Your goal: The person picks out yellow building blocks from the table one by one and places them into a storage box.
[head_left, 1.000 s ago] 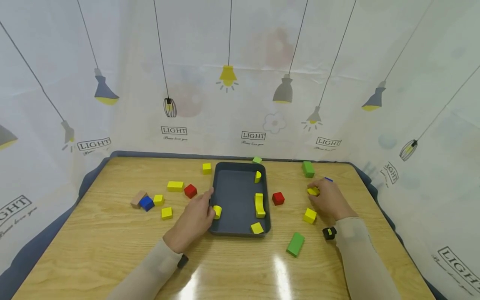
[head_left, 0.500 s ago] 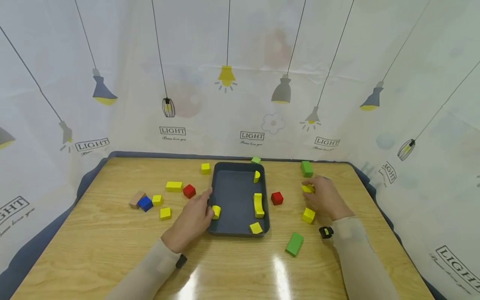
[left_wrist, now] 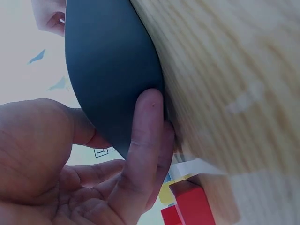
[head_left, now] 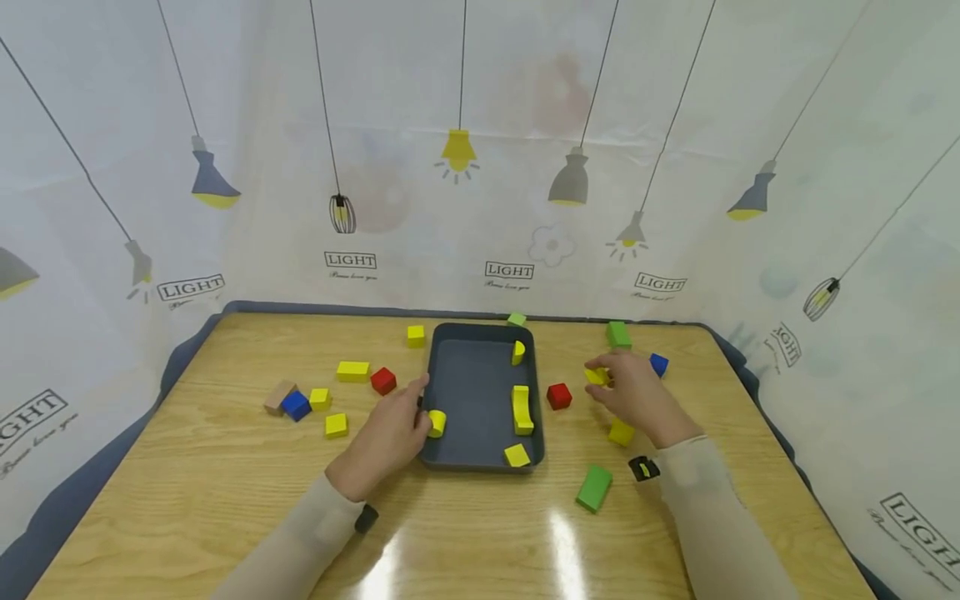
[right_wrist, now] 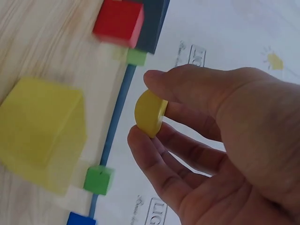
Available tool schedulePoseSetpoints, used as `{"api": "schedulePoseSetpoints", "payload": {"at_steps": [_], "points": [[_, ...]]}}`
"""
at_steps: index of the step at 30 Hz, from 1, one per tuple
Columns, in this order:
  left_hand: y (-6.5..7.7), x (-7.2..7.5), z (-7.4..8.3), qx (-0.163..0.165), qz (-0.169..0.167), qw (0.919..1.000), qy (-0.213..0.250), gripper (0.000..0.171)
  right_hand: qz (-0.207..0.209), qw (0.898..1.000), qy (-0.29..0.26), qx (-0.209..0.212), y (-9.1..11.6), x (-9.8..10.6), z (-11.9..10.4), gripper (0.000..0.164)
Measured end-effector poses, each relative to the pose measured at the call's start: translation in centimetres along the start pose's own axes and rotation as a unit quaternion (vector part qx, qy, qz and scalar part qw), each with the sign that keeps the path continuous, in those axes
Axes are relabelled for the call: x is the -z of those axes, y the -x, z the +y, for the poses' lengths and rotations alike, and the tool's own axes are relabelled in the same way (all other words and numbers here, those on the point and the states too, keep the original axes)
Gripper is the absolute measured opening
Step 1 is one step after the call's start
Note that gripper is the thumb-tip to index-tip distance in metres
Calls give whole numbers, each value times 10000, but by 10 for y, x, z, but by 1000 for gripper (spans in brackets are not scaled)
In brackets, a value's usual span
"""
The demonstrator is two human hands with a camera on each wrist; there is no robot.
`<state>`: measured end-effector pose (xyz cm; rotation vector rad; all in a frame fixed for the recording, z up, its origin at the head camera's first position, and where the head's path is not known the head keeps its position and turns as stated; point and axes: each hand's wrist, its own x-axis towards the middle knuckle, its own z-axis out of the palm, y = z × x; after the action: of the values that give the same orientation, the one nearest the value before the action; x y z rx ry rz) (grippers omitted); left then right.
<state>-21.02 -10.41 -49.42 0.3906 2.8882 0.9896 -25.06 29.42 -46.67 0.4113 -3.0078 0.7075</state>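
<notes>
My left hand (head_left: 386, 433) grips the left wall of a dark grey tray (head_left: 468, 375). In the left wrist view its fingers (left_wrist: 147, 126) press the tray's outer side. Inside the tray are a yellow half-round block (head_left: 518, 353), a yellow block with a curved cut-out (head_left: 522, 410), a yellow block (head_left: 517, 455) and a yellow rounded block (head_left: 437, 424). Right of the tray, my right hand (head_left: 648, 400) pinches another yellow half-round block (right_wrist: 149, 113) between thumb and fingertips, above the table. Below that hand lies a yellow cube (head_left: 621, 432), partly covered by it.
Red cubes (head_left: 559, 396) lie on both sides of the tray. Green blocks (head_left: 595, 488) lie at front right and along the back edge. A blue cube (head_left: 658, 365) sits beyond my right hand. Several yellow blocks (head_left: 353, 372), a blue cube and a wooden block (head_left: 281, 397) lie left.
My right hand has moved left toward the tray with the yellow half-round block, uncovering the blue cube behind it and partly covering the yellow cube. My left hand keeps its hold on the tray.
</notes>
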Motion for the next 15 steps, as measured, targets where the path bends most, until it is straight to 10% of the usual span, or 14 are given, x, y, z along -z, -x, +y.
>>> {"api": "schedulePoseSetpoints", "payload": {"at_steps": [15], "points": [[-2, 3, 0, 68, -88, 9998, 190, 63, 7, 9979, 331, 565, 3, -5, -56, 34]]}}
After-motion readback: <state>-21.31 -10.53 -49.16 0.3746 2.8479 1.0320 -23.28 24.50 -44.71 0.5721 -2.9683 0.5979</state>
